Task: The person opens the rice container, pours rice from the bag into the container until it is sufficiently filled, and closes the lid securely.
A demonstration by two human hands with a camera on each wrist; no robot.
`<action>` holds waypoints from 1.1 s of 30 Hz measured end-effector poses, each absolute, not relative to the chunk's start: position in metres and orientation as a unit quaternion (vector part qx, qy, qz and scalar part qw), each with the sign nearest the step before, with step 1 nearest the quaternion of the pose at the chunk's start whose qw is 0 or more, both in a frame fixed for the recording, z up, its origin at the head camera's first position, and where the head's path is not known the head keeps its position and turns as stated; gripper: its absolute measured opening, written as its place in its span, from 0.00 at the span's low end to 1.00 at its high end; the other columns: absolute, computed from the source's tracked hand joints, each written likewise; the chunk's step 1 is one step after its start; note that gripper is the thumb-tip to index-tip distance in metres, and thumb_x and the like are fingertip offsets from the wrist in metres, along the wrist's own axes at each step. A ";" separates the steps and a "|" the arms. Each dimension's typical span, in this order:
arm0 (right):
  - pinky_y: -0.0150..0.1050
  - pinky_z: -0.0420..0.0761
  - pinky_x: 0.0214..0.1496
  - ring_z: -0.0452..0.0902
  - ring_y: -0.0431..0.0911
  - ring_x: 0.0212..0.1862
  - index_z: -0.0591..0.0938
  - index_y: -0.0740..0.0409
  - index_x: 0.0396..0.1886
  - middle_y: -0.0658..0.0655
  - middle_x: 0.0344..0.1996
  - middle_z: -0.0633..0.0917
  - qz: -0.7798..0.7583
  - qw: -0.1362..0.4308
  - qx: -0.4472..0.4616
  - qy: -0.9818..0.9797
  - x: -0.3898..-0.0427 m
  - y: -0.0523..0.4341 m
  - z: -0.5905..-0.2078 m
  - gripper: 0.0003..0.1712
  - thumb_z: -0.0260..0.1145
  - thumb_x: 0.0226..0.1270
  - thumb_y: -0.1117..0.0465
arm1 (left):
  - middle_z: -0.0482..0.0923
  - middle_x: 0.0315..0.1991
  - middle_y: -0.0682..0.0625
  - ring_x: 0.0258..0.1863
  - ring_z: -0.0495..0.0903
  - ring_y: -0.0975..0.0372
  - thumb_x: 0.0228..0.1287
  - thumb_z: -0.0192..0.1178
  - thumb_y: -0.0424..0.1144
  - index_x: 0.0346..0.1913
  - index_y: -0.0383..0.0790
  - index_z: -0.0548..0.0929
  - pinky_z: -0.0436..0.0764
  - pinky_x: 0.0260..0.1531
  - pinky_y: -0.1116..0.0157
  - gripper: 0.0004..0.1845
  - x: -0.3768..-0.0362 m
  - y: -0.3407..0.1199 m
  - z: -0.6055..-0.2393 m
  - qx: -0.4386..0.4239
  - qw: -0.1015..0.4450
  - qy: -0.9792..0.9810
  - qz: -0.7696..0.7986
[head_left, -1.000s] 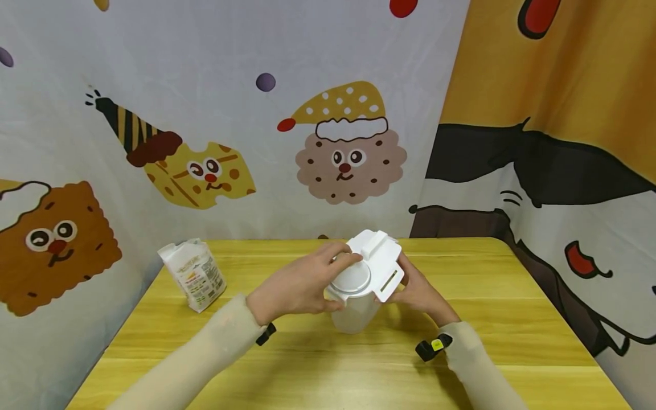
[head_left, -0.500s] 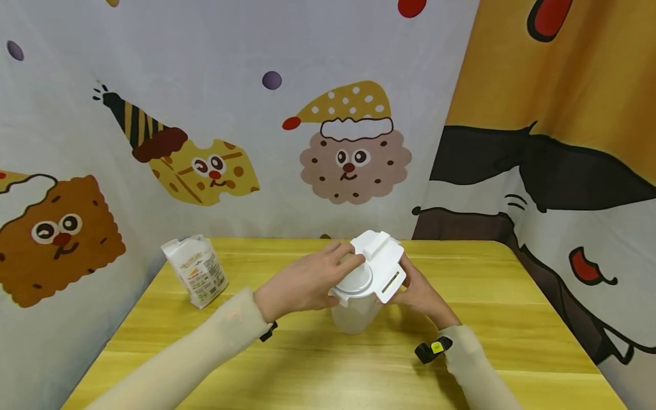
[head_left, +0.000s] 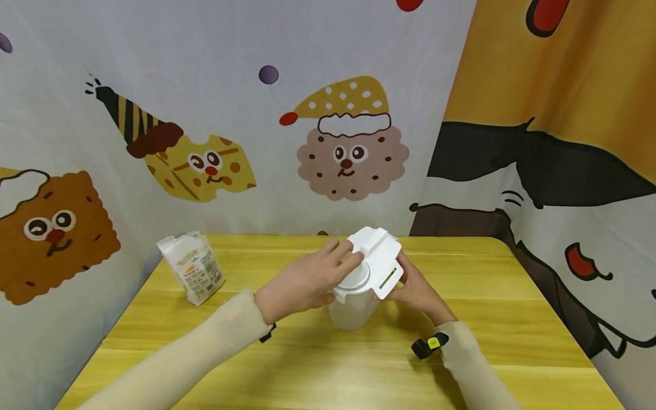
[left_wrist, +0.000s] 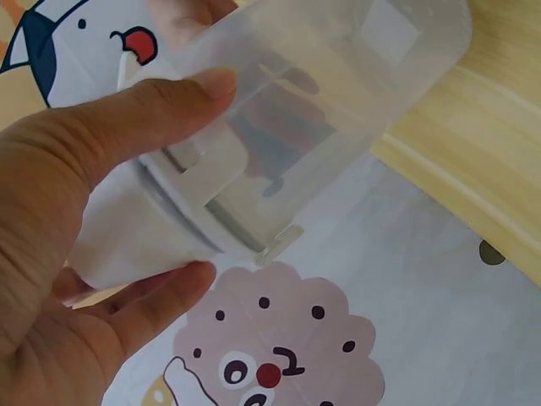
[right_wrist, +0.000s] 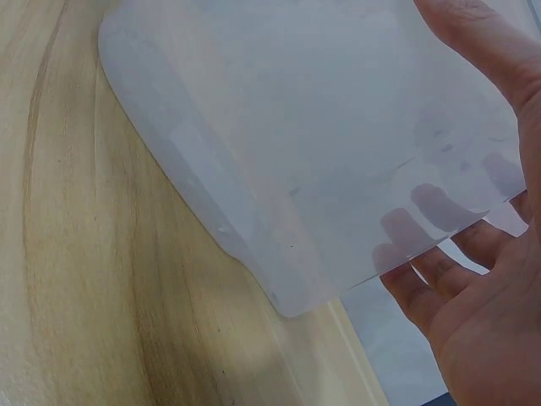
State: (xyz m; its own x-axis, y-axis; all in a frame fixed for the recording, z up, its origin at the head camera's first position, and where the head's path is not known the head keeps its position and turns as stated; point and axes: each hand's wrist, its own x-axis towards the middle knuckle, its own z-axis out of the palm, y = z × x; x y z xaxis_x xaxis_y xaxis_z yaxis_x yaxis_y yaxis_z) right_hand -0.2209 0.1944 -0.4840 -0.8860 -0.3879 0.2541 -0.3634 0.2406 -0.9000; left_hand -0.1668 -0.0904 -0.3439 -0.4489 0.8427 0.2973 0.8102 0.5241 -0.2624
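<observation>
A translucent plastic storage container [head_left: 352, 313] stands on the table, topped by a white lid [head_left: 378, 257] with a round cap and side tabs. My left hand [head_left: 306, 285] grips the lid from the left, its fingers over the top. In the left wrist view, the left thumb [left_wrist: 161, 110] lies along a white latch [left_wrist: 211, 165] at the container's rim, and the fingers curl round the lid's far side. From the right, my right hand [head_left: 417, 291] holds the container's body. The right wrist view shows its fingers [right_wrist: 444, 275] behind the clear wall and the thumb in front.
At the back left of the wooden table [head_left: 318, 370] stands a white printed packet [head_left: 193, 269] with a crumpled top. Behind the table hangs a cartoon-patterned curtain [head_left: 287, 188]. A black wrist camera [head_left: 429, 345] sits on the right wrist.
My left thumb has shifted up toward the lid's rim since the earliest frame. Both hands keep their hold, and the container stays in place. The head view has moved slightly.
</observation>
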 end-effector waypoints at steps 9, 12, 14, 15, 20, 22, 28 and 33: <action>0.65 0.67 0.70 0.70 0.40 0.70 0.51 0.34 0.83 0.54 0.78 0.64 -0.574 0.005 -0.251 0.780 -0.222 0.194 -0.485 0.69 0.84 0.49 0.66 | 0.72 0.59 0.44 0.54 0.75 0.54 0.45 0.81 0.35 0.65 0.40 0.66 0.85 0.43 0.69 0.44 -0.166 -0.087 -0.353 -0.474 0.232 -0.847 0.055; 0.67 0.65 0.71 0.68 0.47 0.72 0.51 0.34 0.83 0.54 0.78 0.64 -0.568 0.003 -0.244 0.786 -0.221 0.194 -0.485 0.69 0.84 0.49 0.64 | 0.72 0.59 0.43 0.52 0.76 0.54 0.46 0.78 0.32 0.66 0.39 0.66 0.85 0.39 0.70 0.43 -0.163 -0.086 -0.355 -0.471 0.240 -0.847 0.057; 0.68 0.64 0.72 0.68 0.51 0.72 0.51 0.34 0.83 0.54 0.78 0.64 -0.566 0.002 -0.240 0.789 -0.220 0.194 -0.486 0.69 0.85 0.49 0.63 | 0.72 0.59 0.42 0.51 0.76 0.53 0.47 0.76 0.31 0.66 0.38 0.66 0.84 0.37 0.70 0.42 -0.162 -0.086 -0.357 -0.468 0.245 -0.847 0.061; 0.69 0.63 0.72 0.67 0.52 0.73 0.51 0.33 0.83 0.54 0.78 0.64 -0.565 0.002 -0.239 0.790 -0.220 0.194 -0.485 0.69 0.85 0.49 0.63 | 0.72 0.59 0.41 0.51 0.76 0.53 0.48 0.75 0.30 0.66 0.38 0.66 0.84 0.37 0.71 0.42 -0.161 -0.086 -0.357 -0.466 0.248 -0.847 0.062; 0.67 0.62 0.73 0.67 0.50 0.73 0.52 0.32 0.83 0.53 0.79 0.64 -0.566 0.000 -0.241 0.789 -0.221 0.194 -0.486 0.69 0.85 0.49 0.63 | 0.71 0.59 0.40 0.49 0.75 0.53 0.48 0.72 0.29 0.65 0.35 0.66 0.82 0.39 0.71 0.40 -0.160 -0.084 -0.360 -0.461 0.268 -0.843 0.078; 0.66 0.63 0.73 0.67 0.50 0.73 0.52 0.32 0.83 0.53 0.79 0.64 -0.565 -0.003 -0.243 0.789 -0.221 0.194 -0.486 0.69 0.85 0.48 0.64 | 0.71 0.58 0.39 0.47 0.74 0.53 0.47 0.72 0.29 0.64 0.34 0.66 0.82 0.39 0.71 0.39 -0.160 -0.083 -0.361 -0.460 0.278 -0.839 0.085; 0.66 0.66 0.71 0.65 0.57 0.73 0.55 0.35 0.82 0.56 0.78 0.65 -0.555 -0.016 -0.239 0.797 -0.219 0.194 -0.485 0.68 0.86 0.47 0.62 | 0.71 0.57 0.38 0.46 0.74 0.52 0.45 0.72 0.31 0.63 0.33 0.66 0.81 0.39 0.70 0.40 -0.160 -0.080 -0.364 -0.453 0.294 -0.836 0.097; 0.63 0.68 0.70 0.66 0.55 0.73 0.56 0.38 0.82 0.56 0.77 0.67 -0.542 -0.028 -0.239 0.805 -0.220 0.194 -0.485 0.67 0.86 0.46 0.61 | 0.72 0.57 0.37 0.45 0.73 0.52 0.45 0.72 0.31 0.64 0.32 0.66 0.81 0.40 0.69 0.40 -0.159 -0.078 -0.367 -0.446 0.292 -0.841 0.094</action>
State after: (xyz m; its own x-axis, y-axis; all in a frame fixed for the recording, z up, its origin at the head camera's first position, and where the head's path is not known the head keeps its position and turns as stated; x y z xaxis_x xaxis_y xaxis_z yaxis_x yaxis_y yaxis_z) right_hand -0.2202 0.1940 -0.4850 -0.8842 -0.3538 0.3049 -0.4154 0.2973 -0.8597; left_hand -0.1590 -0.0779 -0.3666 -0.4313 0.8045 0.4084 0.6950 0.5849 -0.4181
